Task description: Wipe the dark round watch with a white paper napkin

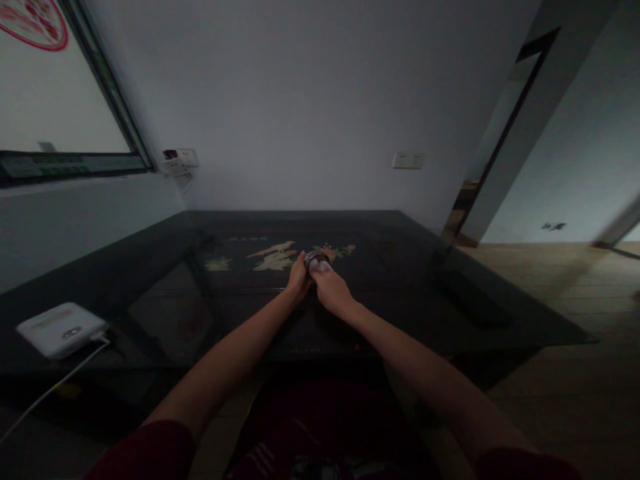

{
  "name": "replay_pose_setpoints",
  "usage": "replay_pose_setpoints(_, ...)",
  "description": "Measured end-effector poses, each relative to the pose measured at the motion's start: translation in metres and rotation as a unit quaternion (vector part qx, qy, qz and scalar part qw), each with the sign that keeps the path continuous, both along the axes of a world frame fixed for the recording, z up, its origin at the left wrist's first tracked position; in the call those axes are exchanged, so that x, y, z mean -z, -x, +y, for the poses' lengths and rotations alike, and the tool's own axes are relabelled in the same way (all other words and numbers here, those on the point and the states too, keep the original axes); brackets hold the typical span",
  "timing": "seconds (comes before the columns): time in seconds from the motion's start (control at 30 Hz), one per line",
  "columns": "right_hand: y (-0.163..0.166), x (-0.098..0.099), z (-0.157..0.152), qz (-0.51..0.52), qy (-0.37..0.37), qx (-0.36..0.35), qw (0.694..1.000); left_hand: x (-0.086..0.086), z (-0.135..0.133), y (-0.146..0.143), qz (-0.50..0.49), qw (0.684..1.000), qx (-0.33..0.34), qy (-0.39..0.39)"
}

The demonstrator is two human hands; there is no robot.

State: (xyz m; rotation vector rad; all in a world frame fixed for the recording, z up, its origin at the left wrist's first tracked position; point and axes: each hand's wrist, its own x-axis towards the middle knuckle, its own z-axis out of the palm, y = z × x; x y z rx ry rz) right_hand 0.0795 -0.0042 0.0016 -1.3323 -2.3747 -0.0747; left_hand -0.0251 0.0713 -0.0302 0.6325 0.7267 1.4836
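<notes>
My left hand and my right hand meet over the middle of the dark glass-topped table. My left fingers are closed around the side of a small round object with a dark, shiny rim, like a cup or jar; its exact kind is too small and dim to make out. Against its near side, the closed right hand presses a whitish, cloth-like piece. The fingers hide most of both things. Beneath the hands, the tabletop carries a picture of a bird and flowers.
A white box-shaped device with a cable sits at the table's left edge. On the right of the table lies a dark flat rectangular shape. Wall sockets are beyond the table, with a window at left.
</notes>
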Motion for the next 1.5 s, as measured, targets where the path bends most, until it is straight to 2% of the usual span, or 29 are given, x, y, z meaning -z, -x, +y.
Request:
replay_pose_setpoints(0.1,-0.001,-0.001,0.002,0.088,0.076,0.001,0.993,0.001,0.000,0.000,0.004,1.000,-0.005,-0.001)
replay_pose_setpoints(0.17,-0.001,0.000,0.006,0.198,0.127,-0.036,0.971,0.001,0.001,0.000,0.006,1.000,-0.014,-0.002)
replay_pose_setpoints(0.23,0.001,0.002,0.011,0.336,0.192,-0.087,0.918,0.001,0.001,0.000,0.012,1.000,-0.022,-0.004)
replay_pose_setpoints(0.3,0.004,0.003,0.015,0.465,0.256,-0.118,0.839,0.000,0.001,0.000,0.019,0.999,-0.026,-0.003)
replay_pose_setpoints(0.37,0.007,0.004,0.017,0.558,0.287,-0.125,0.768,0.000,0.001,0.000,0.021,0.999,-0.024,-0.007)
replay_pose_setpoints(0.43,0.008,0.005,0.019,0.606,0.289,-0.126,0.731,0.000,0.000,-0.001,0.019,0.999,-0.026,-0.014)
replay_pose_setpoints(0.47,0.009,0.005,0.019,0.612,0.288,-0.127,0.726,0.000,0.000,-0.002,0.017,0.999,-0.028,-0.017)
replay_pose_setpoints(0.53,0.008,0.006,0.020,0.590,0.281,-0.131,0.745,-0.001,-0.001,-0.003,0.013,0.999,-0.032,-0.014)
replay_pose_setpoints(0.6,0.005,0.006,0.020,0.522,0.263,-0.129,0.801,-0.002,-0.001,-0.003,0.009,0.999,-0.031,-0.007)
replay_pose_setpoints(0.7,-0.001,0.005,0.017,0.338,0.185,-0.101,0.917,-0.002,-0.001,-0.002,0.003,1.000,-0.018,-0.006)
replay_pose_setpoints(0.73,-0.003,0.004,0.015,0.268,0.155,-0.084,0.947,-0.003,-0.002,-0.002,0.001,1.000,-0.012,-0.007)
replay_pose_setpoints(0.77,-0.005,0.002,0.013,0.200,0.130,-0.066,0.969,-0.003,-0.002,-0.001,0.000,1.000,-0.007,-0.005)
replay_pose_setpoints(0.83,-0.007,-0.001,0.008,0.092,0.093,-0.036,0.991,-0.003,-0.003,0.001,-0.001,1.000,0.002,0.001)
replay_pose_setpoints(0.9,-0.008,-0.005,0.005,0.029,0.058,-0.026,0.998,-0.003,-0.004,0.001,-0.002,1.000,0.012,0.004)
replay_pose_setpoints(1.03,-0.005,-0.010,0.004,-0.021,0.003,-0.017,1.000,-0.004,-0.005,0.000,0.004,1.000,0.015,0.009)
replay_pose_setpoints(1.23,-0.005,-0.007,0.003,-0.031,0.013,-0.004,0.999,-0.006,-0.008,-0.001,0.015,1.000,0.001,0.020)
replay_pose_setpoints(1.33,-0.007,-0.004,0.004,0.022,0.059,0.012,0.998,-0.006,-0.008,0.000,0.018,1.000,-0.002,0.012)
replay_pose_setpoints(1.4,-0.007,-0.002,0.008,0.100,0.095,0.002,0.991,-0.005,-0.007,-0.001,0.016,1.000,-0.005,0.003)
replay_pose_setpoints(1.47,-0.006,0.000,0.014,0.220,0.150,-0.032,0.963,-0.005,-0.006,-0.002,0.012,1.000,-0.010,-0.002)
replay_pose_setpoints(1.5,-0.006,0.001,0.018,0.292,0.186,-0.055,0.937,-0.005,-0.005,-0.002,0.010,1.000,-0.012,-0.003)
